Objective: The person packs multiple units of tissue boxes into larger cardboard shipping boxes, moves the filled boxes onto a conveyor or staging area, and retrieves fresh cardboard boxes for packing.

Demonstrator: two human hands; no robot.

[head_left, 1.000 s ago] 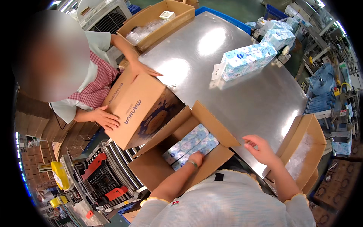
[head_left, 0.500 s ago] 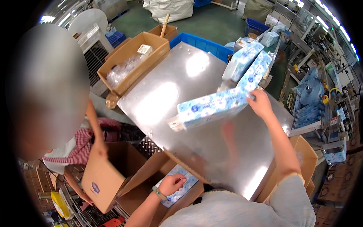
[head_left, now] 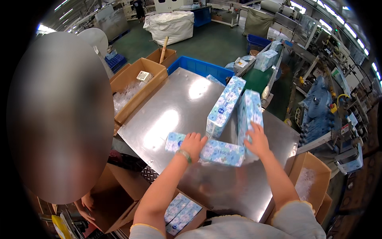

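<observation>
Factory floor, packing station: a bare stainless steel table [head_left: 167, 119] serves as the work surface. Left hand [head_left: 193, 144] lies palm down across a long blue floral tissue pack [head_left: 207, 149] flat on the table, fingers curled over its far edge, wrist carrying a green band [head_left: 184, 155]. Right hand [head_left: 258, 140] is spread open against the near end of a second tissue pack [head_left: 248, 115], which stands on edge; whether the fingers close round it cannot be told. A third tissue pack [head_left: 225, 105] leans tilted just beside the second, its lower end close to the flat pack. Below the table's near edge, an open carton [head_left: 199, 217] holds two more packs [head_left: 181, 209]. Left of the table sits an open cardboard box [head_left: 135, 85] with clear plastic inside; a blue crate [head_left: 199, 67] stands beyond the far edge. Another person's hand [head_left: 87, 201] grips a carton flap at lower left.
</observation>
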